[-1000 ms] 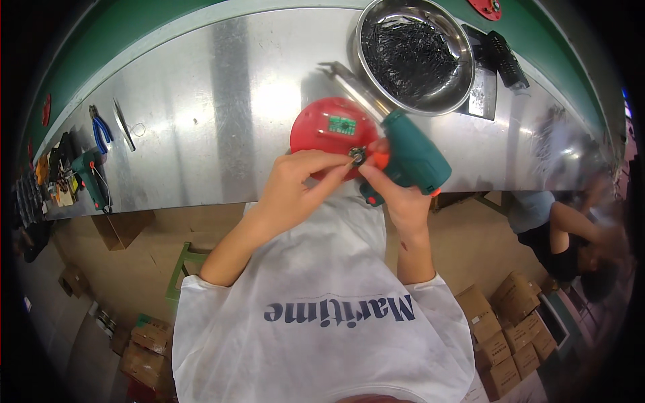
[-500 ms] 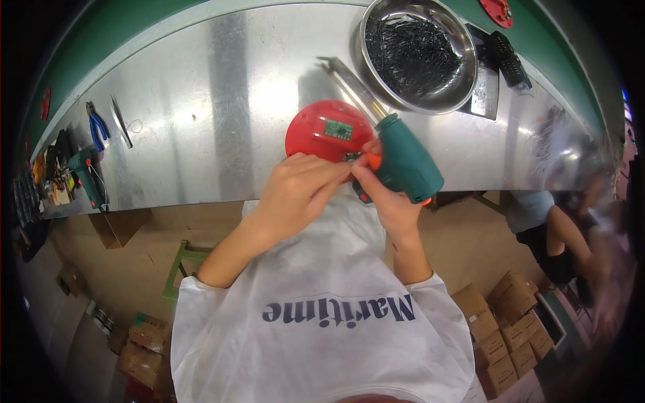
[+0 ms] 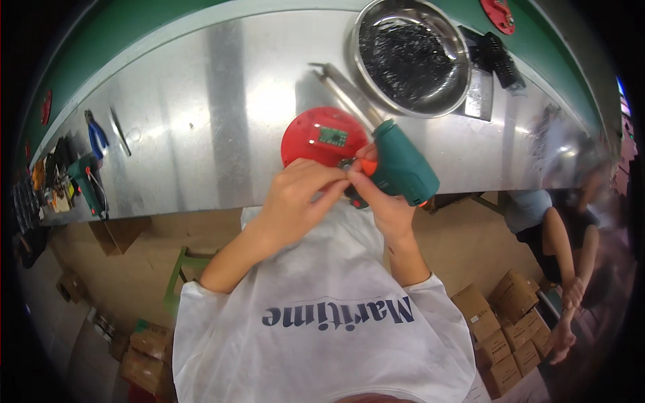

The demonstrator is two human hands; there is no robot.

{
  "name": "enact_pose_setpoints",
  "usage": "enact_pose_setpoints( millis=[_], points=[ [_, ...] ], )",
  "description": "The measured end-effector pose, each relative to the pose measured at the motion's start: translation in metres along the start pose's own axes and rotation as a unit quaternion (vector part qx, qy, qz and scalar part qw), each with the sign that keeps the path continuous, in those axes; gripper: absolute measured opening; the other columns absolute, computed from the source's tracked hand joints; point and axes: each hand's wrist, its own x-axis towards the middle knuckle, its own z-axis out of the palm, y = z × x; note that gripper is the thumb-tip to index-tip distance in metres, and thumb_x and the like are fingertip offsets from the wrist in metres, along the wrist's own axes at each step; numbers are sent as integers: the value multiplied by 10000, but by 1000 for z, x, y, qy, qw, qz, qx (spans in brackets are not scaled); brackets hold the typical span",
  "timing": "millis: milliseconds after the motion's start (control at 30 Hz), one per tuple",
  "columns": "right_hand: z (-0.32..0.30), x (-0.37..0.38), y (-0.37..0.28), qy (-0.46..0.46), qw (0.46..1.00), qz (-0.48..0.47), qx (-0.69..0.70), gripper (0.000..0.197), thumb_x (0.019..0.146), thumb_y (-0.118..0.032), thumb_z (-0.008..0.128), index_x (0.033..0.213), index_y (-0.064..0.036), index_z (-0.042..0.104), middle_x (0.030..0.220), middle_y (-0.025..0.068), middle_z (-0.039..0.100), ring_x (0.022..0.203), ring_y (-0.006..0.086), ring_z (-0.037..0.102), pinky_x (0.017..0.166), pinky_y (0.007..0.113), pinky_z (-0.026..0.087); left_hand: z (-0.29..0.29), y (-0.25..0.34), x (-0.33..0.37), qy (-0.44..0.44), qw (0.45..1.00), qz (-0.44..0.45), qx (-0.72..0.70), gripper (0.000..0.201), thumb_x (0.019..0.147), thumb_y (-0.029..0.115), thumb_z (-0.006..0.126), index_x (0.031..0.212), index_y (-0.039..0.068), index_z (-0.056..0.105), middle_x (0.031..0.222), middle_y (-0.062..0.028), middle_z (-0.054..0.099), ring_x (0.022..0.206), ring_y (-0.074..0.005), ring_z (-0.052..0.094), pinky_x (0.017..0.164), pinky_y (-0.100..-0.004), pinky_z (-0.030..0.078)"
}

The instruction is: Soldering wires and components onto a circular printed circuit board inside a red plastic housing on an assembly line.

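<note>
A teal pistol-shaped soldering gun [image 3: 404, 164] is gripped in my right hand [image 3: 390, 209], its long metal tip pointing up and to the left. My left hand [image 3: 295, 201] is closed, thumb and fingers pinched together against the fingertips of my right hand. Whatever small thing lies in that pinch is hidden; a small dark-and-metal part [image 3: 345, 164] shows just beyond the fingers. Behind the hands lies a round red plastic disc [image 3: 302, 134], partly covered by them. On the disc rests a small green circuit board [image 3: 333, 136].
A steel bowl [image 3: 462, 87] of thin black pieces stands at the back right of the metal table [image 3: 181, 134]. Blue-handled pliers [image 3: 97, 136], tweezers [image 3: 119, 131] and another green gun-shaped tool [image 3: 86, 183] lie at the left. Another person [image 3: 561, 248] sits at the right, near cardboard boxes [image 3: 510, 329].
Both hands and the soldering gun have shifted very slightly left in the picture, as has the bowl. The grips stay the same. The other person's hands have come into clearer sight.
</note>
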Motion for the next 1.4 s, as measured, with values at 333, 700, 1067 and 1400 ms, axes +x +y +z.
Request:
enact_pose_setpoints(
  millis=[333, 700, 1067, 1400],
  points=[
    [5, -3, 18, 46, 993, 79, 78, 317, 819, -26, 722, 1115, -29, 608, 980, 27, 650, 809, 78, 627, 687, 221, 527, 3, 5, -4, 22, 997, -8, 68, 83, 800, -65, 634, 875, -31, 639, 780, -159, 631, 687, -313, 607, 632, -369, 476],
    [10, -5, 16, 38, 982, 87, 162, 277, 804, -59, 738, 1054, -35, 622, 882, 14, 658, 755, 79, 624, 687, 229, 534, 3, 8, -10, 20, 998, -47, 38, 79, 866, -24, 606, 928, -51, 647, 796, -118, 673, 712, -168, 645, 668, -262, 496],
    [7, -2, 16, 34, 973, 103, 206, 202, 821, -42, 707, 1003, -40, 620, 853, 18, 640, 734, 86, 612, 657, 241, 512, 6, 5, -7, 24, 999, -38, 31, 59, 842, -43, 622, 893, -50, 649, 788, -129, 665, 707, -183, 639, 661, -276, 489],
    [8, -8, 7, 40, 965, 173, 193, 231, 827, -41, 691, 1043, -31, 610, 962, 34, 636, 783, 103, 625, 711, 256, 526, 4, 2, -6, 26, 998, 16, 61, 103, 776, -62, 670, 873, -31, 650, 768, -139, 663, 697, -271, 644, 674, -328, 495]
  ],
)
